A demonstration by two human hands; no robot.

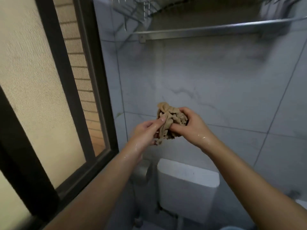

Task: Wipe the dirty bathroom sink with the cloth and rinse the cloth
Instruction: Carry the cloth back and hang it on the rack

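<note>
- Both hands are closed on the cloth [169,122]; the right hand [187,125] cups the bunched upper mass with fingers wrapped round it, while the left hand [146,131] pinches the hanging lower part between thumb and fingers
- The cloth is held up in the air in front of the tiled wall [224,77], above the white cistern [187,181] and well below the metal rail [207,31]; the sink is not in view
- Held this way, one hand anchoring and the other gripping lower, the hands look set to wring or squeeze the cloth; that is a judgement, since no water is seen falling from it
- The cloth is tan, crumpled into a tight wad with deep folds and darker creases; it looks damp
- Droplets shine on both wrists and forearms, which suggests rinsing is done or in hand; whether the sink is wiped cannot be told
</note>
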